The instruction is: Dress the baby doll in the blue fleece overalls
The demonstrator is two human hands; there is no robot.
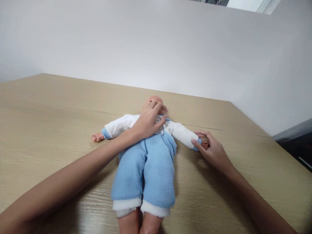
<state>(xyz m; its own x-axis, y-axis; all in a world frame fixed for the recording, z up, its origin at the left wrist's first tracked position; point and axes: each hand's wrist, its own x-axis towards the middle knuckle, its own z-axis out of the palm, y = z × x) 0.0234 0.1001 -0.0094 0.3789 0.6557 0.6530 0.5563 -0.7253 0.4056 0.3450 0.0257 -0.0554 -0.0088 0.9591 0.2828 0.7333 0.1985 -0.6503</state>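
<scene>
A baby doll [146,162] lies on its back, arms spread, in a fleece outfit with blue trousers and a white top. My left hand [151,118] rests over its upper chest and lower face, fingers apart and slightly bent, thumb toward the collar. Much of the doll's head [156,98] is hidden behind that hand. Out at the right side, my right hand [214,149] has thumb and fingers around the blue cuff of the white sleeve [184,134]. The doll's small fist shows in its palm. The doll's other hand [97,137] lies free on the left.
The doll lies on a light wooden table [60,97] with a thin seam running across it. A pale wall [146,48] rises behind the far edge. Something dark [297,143] stands beyond the table's right edge.
</scene>
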